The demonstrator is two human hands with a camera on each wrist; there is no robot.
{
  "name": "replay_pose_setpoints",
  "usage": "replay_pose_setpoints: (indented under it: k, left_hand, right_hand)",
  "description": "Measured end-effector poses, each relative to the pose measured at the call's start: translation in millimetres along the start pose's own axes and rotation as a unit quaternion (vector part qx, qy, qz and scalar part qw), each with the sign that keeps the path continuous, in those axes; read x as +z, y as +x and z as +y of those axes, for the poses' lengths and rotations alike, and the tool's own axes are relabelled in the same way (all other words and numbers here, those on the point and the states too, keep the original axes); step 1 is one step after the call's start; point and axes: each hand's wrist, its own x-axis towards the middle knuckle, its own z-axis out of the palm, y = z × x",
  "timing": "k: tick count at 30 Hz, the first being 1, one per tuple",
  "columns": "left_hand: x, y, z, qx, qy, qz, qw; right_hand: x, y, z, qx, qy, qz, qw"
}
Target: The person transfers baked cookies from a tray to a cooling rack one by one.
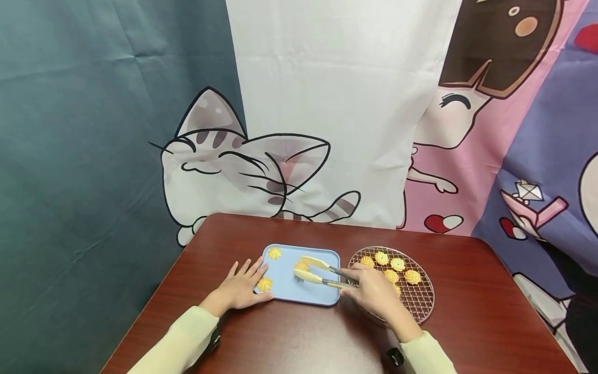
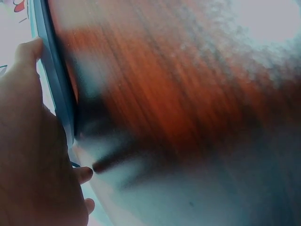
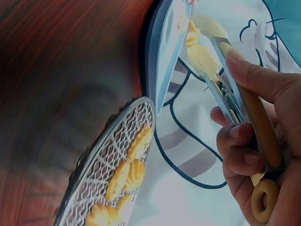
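Note:
My right hand [image 1: 376, 291] grips a pair of metal tongs [image 1: 309, 277] with cream tips and a ring at the handle end, seen in the right wrist view. The tips lie on either side of a swirled yellow cookie [image 1: 301, 266] over the light blue tray [image 1: 282, 272]. With fingers spread, my left hand [image 1: 240, 288] rests at the tray's left edge; its thumb touches the rim in the left wrist view. Two more cookies sit on the tray, one in the far left corner [image 1: 274, 253] and one in the near left corner [image 1: 264, 284], beside my left fingers.
Right of the tray stands a round wire rack [image 1: 420, 304] bearing several swirled cookies [image 1: 412, 277], partly covered by my right hand. Both stand on a dark reddish wooden table [image 1: 299, 332]. Behind it hangs a printed cloth [image 1: 336, 104] with cartoon figures.

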Motion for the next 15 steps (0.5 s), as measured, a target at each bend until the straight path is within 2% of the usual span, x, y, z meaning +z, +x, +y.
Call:
replay_pose_setpoints:
  k: [15]
  left_hand:
    - [1.3, 0.2, -0.3, -0.001, 0.005, 0.001, 1.0000]
  right_hand:
    - [-15, -15, 3, 0.001, -0.008, 0.005, 1.000]
